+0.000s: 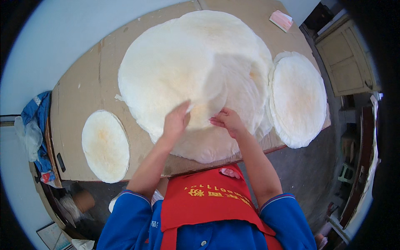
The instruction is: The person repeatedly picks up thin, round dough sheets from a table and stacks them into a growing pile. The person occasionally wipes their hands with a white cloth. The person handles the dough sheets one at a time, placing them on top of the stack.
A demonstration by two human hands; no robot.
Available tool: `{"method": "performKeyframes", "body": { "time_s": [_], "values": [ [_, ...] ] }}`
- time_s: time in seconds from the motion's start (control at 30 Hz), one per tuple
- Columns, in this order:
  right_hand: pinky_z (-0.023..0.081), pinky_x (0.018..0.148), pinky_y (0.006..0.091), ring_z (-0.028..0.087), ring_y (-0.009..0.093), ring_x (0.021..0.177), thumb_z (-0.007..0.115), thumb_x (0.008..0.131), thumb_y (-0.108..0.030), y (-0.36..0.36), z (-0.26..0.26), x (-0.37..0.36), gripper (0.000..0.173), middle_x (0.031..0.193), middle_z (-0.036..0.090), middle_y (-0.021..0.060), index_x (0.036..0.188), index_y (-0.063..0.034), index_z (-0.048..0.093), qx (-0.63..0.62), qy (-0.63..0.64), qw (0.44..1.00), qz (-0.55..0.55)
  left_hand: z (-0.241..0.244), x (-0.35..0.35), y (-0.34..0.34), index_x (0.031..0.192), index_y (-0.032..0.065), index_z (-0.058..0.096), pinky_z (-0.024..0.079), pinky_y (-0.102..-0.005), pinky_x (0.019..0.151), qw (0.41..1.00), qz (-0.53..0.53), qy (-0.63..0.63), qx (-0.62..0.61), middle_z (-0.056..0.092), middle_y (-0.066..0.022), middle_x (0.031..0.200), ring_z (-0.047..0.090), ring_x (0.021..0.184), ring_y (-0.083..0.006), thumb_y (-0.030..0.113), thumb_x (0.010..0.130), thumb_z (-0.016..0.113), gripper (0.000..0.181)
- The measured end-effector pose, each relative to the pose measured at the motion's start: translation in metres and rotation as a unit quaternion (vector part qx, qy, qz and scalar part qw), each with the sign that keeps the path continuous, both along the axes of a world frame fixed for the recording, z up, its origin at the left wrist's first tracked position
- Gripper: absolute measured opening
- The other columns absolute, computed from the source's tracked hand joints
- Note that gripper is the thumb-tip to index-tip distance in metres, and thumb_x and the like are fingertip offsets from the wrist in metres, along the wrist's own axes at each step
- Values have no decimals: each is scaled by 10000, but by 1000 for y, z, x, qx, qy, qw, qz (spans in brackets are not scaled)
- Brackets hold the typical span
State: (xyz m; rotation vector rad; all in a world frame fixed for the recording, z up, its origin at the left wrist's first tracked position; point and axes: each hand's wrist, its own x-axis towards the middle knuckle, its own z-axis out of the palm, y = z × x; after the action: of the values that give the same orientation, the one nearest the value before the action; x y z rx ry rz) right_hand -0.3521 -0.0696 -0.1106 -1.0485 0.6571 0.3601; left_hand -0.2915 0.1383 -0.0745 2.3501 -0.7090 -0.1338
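Observation:
A broad pile of thin, pale, round flatbreads (162,65) lies before me, its sheets overlapping and ragged at the rim. Over its near part, my left hand (176,122) has its thumb and fingers pinched on a small white piece (189,108); I cannot tell whether that is loose or part of a sheet. To its right, the bent fingers of my right hand (229,121) meet at the near edge of an upper sheet, their tips partly hidden. Below both hands, a lower sheet (206,145) reaches the table's front edge.
Brown cardboard (78,84) covers the table. A smaller flatbread stack (105,146) lies at left, another stack (298,100) at right, jutting past the table edge. A pink-and-white packet (281,20) sits at the far right. Blue cloth (39,109) and a clear plastic bag (31,137) hang at left.

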Motion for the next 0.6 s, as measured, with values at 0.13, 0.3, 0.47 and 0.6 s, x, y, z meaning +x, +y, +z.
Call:
{"method": "performKeyframes", "body": {
  "time_s": [0.13,0.3,0.47,0.6],
  "values": [
    [506,771,285,583,181,869,511,871,-103,8,-3,-12,245,990,560,106,1088,10,495,55,-80,995,-37,-16,-25,2,1119,5,544,403,-373,933,996,29,-8,-89,554,-189,1126,521,1074,-312,-1,801,465,328],
    [506,731,259,588,160,840,523,879,-194,6,-3,-3,315,1003,573,99,1115,14,499,151,-41,981,-112,-15,-20,4,1128,10,544,396,-369,937,994,33,18,-101,546,-180,1149,509,1084,-320,31,806,496,326],
    [516,697,284,563,166,903,526,881,-269,13,26,29,384,973,584,122,1069,65,507,-22,-71,997,16,-8,-34,-2,1119,24,561,414,-370,891,993,11,-110,-48,549,-179,1121,522,1033,-323,69,778,551,344],
    [475,787,338,549,194,949,536,873,-268,31,54,35,412,982,592,117,1132,49,488,10,-169,984,-48,8,-17,7,1053,45,599,457,-370,701,990,125,-48,-43,595,-194,835,588,779,-302,107,777,573,285]
  ]
}}
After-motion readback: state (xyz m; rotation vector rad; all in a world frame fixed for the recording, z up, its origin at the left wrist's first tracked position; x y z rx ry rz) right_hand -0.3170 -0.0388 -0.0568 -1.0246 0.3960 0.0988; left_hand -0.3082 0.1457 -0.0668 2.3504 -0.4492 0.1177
